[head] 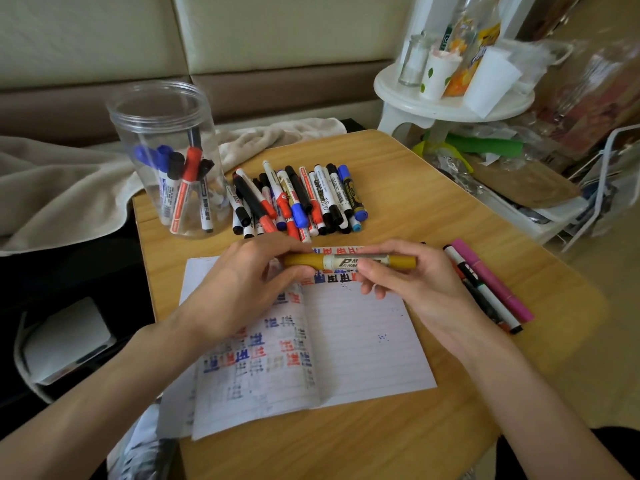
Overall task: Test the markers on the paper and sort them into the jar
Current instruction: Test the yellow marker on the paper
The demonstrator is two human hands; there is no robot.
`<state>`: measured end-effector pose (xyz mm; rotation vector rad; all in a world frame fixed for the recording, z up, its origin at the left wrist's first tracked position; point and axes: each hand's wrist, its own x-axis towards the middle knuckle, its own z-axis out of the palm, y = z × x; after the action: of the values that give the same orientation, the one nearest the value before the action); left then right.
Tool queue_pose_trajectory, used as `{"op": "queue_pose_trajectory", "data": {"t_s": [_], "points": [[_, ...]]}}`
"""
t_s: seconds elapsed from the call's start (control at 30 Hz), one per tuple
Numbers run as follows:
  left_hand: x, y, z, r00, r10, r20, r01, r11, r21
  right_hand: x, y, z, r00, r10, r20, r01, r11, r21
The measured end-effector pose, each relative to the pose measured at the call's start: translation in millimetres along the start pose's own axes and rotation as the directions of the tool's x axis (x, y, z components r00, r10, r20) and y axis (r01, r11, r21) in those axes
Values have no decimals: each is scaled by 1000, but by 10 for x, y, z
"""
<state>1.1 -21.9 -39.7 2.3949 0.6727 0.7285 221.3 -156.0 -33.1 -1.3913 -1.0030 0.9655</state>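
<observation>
Now | both hands [242, 289] [415, 289] clamp cylindrical gold marker [349, 261] | over lined paper [360, 341] | clear plastic jar [166, 157]

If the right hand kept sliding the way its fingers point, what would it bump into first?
Most likely the left hand, which grips the other end of the same mustard-yellow permanent marker. The right hand points leftward at it, close by. Depth is hard to judge from one view.
</observation>
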Motion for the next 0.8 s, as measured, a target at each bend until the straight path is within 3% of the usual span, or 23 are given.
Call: {"op": "queue_pose_trajectory", "data": {"t_s": [0.13, 0.5, 0.8], "points": [[-16, -19, -8, 999, 40, 18, -41, 998, 48, 34, -10, 27, 996, -49, 69, 62, 977, -203], [13, -36, -47, 999, 4, -33, -3, 999, 39, 134, 32, 170, 993, -115, -9, 111, 979, -169], [3, -84, -216, 1000, 15, -24, -15, 1000, 1, 159, 70, 272, 996, -73, 43, 77, 993, -93]]}}
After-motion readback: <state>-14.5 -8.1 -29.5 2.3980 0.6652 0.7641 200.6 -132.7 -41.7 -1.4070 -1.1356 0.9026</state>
